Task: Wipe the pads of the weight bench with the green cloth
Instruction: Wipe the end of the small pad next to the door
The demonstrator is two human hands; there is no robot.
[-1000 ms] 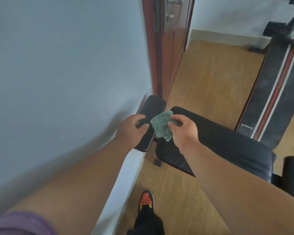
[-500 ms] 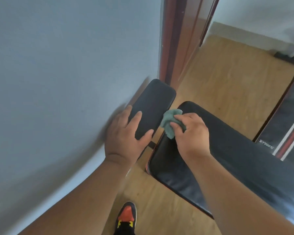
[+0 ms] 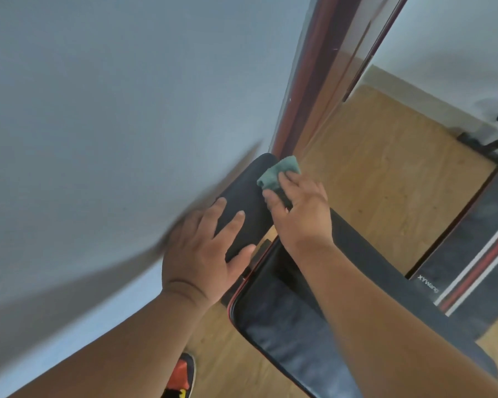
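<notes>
A small black pad (image 3: 249, 193) of the weight bench sits against the wall, next to the door frame. My left hand (image 3: 206, 254) lies flat on its near end, fingers spread. My right hand (image 3: 298, 214) presses the green cloth (image 3: 278, 173) onto the pad's far right edge; part of the cloth is hidden under my fingers. The large black bench pad (image 3: 288, 320), with red piping, runs from below my right forearm toward the lower right.
A grey wall (image 3: 112, 124) fills the left side. A dark red door frame (image 3: 316, 81) stands behind the small pad. Wooden floor (image 3: 385, 173) lies beyond, with a black, red and white striped board (image 3: 477, 259) on the right. My shoe (image 3: 181, 374) is below.
My right hand has carried the green cloth from the large pad's corner up onto the small pad's far end. My left hand stays on the small pad. The camera has moved closer.
</notes>
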